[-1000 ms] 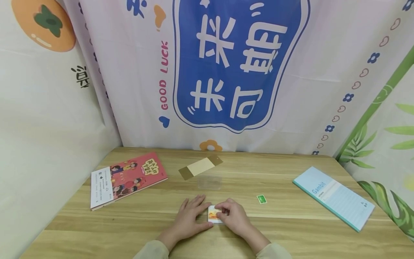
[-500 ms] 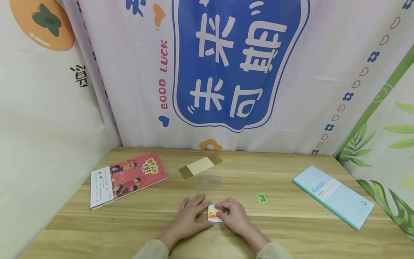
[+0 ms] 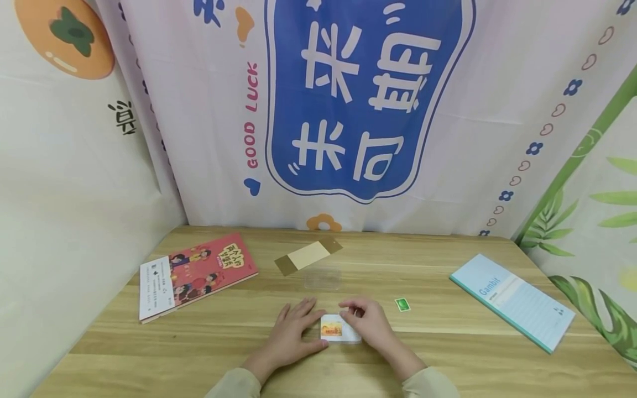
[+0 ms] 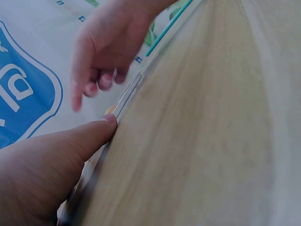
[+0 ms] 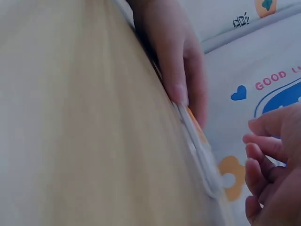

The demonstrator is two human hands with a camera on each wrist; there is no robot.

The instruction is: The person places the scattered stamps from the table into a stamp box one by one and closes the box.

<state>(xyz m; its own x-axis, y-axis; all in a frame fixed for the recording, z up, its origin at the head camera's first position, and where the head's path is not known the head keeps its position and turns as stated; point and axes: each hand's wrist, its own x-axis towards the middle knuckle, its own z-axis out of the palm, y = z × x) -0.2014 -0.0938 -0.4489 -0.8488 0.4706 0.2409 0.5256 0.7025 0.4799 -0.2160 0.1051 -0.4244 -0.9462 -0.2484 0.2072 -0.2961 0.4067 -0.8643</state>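
Note:
A small white rectangular piece (image 3: 350, 333) lies flat on the table before the person, an orange-and-yellow picture (image 3: 331, 329) on its left part. Its right end looks clear or shiny; its exact kind cannot be told. The left hand (image 3: 293, 335) lies at its left edge with fingers extended, the index finger at the upper corner and the thumb at the lower one. In the left wrist view that thumb (image 4: 96, 134) touches the edge. Over the right end hovers the right hand (image 3: 370, 323), its fingers loosely bent and nothing seen between them.
Beyond the hands lie a clear plastic rectangle (image 3: 322, 278) and a brown-and-cream strip (image 3: 308, 257). A small green card or sticker (image 3: 402, 304) is to the right. A red book (image 3: 209, 271) lies at the left, a light-blue notebook (image 3: 512, 304) at the right. Printed cloth surrounds the wooden table (image 3: 428, 354).
The right hand has lifted off the picture and shifted right, uncovering the whole picture and the clear right end. The left hand stays at the left edge.

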